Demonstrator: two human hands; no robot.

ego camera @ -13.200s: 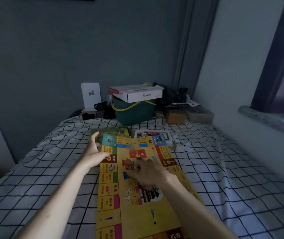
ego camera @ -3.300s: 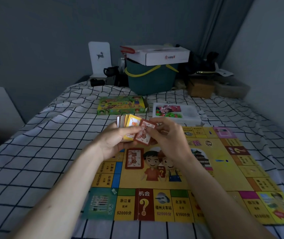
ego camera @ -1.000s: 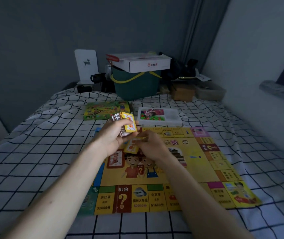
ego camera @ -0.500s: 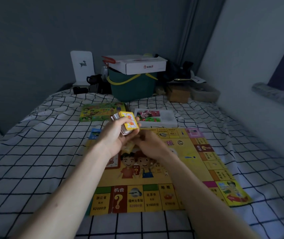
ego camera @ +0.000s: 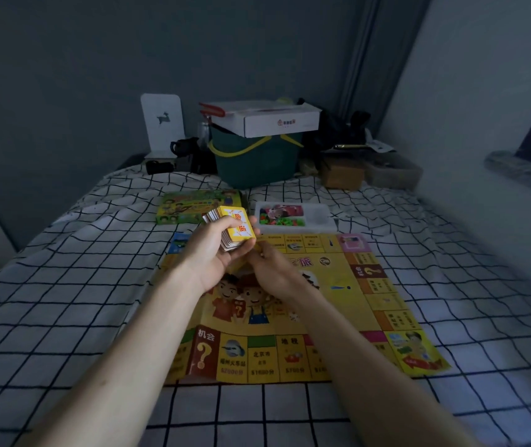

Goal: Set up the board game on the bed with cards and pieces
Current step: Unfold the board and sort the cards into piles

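Dim bedroom light falls on the checked bedsheet (ego camera: 64, 285) where I am working. My left hand (ego camera: 212, 253) grips the deck of cards (ego camera: 232, 230), thumb across the yellow top card and fingers curled under the stack, held above the far left part of the game board (ego camera: 338, 301). My right hand (ego camera: 274, 272) sits just beside and below the deck, back of the hand toward me and fingers curled in; whether it pinches a card I cannot tell from here. Under both hands the board lies flat and unfolded on the sheet, its yellow middle and printed squares facing up. Just beyond its far edge rests the white pieces tray (ego camera: 296, 217), with coloured bits in its left compartment. Left of the tray lies the green game box (ego camera: 187, 208). Farther back stands a green bucket (ego camera: 254, 162) with a white carton (ego camera: 267, 119) on top.
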